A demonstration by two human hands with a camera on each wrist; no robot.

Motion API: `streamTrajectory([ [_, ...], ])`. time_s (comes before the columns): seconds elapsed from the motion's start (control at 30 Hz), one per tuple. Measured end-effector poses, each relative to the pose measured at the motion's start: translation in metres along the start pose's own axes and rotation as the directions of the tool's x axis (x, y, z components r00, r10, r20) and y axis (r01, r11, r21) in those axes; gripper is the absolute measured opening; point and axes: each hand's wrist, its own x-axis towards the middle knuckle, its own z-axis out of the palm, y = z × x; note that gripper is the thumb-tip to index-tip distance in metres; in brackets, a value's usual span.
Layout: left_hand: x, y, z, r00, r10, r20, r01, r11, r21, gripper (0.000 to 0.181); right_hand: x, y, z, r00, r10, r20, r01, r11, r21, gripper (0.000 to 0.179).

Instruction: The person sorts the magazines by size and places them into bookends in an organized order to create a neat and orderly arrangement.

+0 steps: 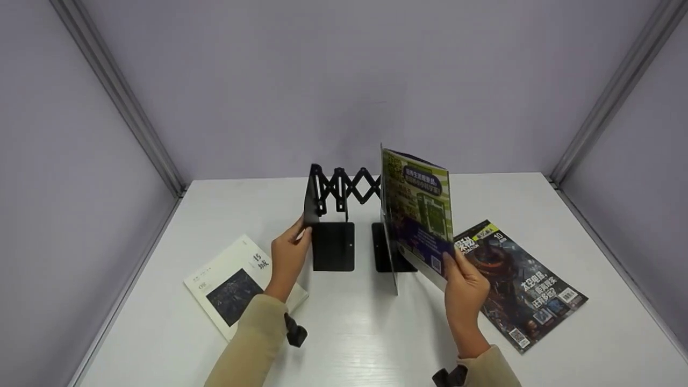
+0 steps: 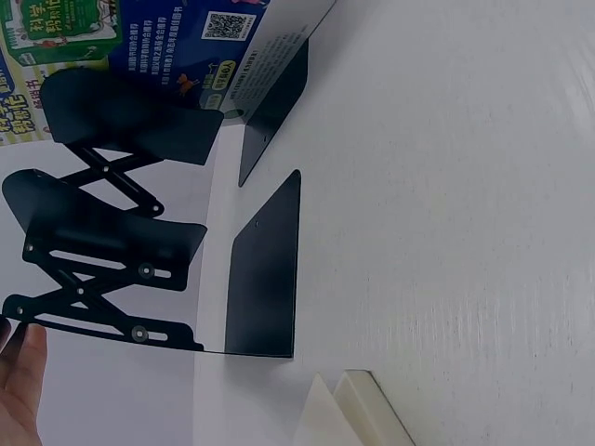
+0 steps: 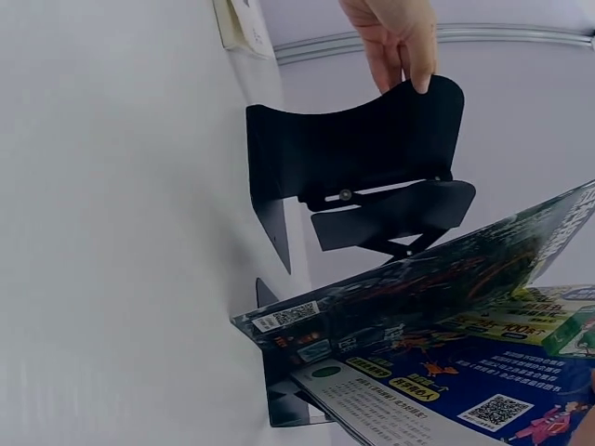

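A black expandable bookend (image 1: 333,246) with scissor links stands at the table's middle. My left hand (image 1: 289,252) pinches the edge of its left end plate; fingers also show on that plate in the right wrist view. A dark-covered magazine (image 3: 400,288) stands upright at the bookend's right end. Just right of it, my right hand (image 1: 466,282) grips a second magazine (image 1: 424,215) with a yellow-green and blue back cover, tilted, its lower edge close to the right base plate. Whether that edge touches the plate is unclear.
A white-covered book (image 1: 236,290) lies flat at the left, partly under my left forearm. Another dark magazine (image 1: 529,290) lies flat at the right, beyond my right hand. Pale walls enclose the white table (image 1: 344,333) at the back and sides.
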Motion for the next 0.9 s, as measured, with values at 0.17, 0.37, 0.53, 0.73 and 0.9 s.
streamTrajectory([
  [0.17,-0.001,0.001,0.000,1.000,0.017,0.000,-0.017,1.000,0.014,0.035,-0.003,0.005,0.003,1.000,-0.014,0.002,0.014,1.000,0.001,0.028],
  [0.37,-0.001,0.002,0.001,1.000,0.017,-0.014,-0.017,1.000,0.004,0.035,-0.009,0.012,0.007,0.999,0.009,0.041,-0.011,0.999,0.046,0.031],
  [0.53,-0.002,0.001,0.001,1.000,0.009,-0.013,-0.009,1.000,0.007,0.034,-0.012,0.019,0.012,0.996,0.039,0.082,-0.045,0.997,0.070,0.032],
  [0.73,-0.002,-0.001,0.000,1.000,0.025,-0.015,-0.025,1.000,-0.009,0.034,-0.014,0.027,0.018,0.991,0.056,0.122,-0.066,0.994,0.084,0.032],
  [0.9,-0.001,-0.003,0.000,1.000,0.024,-0.010,-0.024,1.000,-0.014,0.035,-0.015,0.033,0.022,0.985,0.061,0.162,-0.082,0.989,0.125,0.034],
])
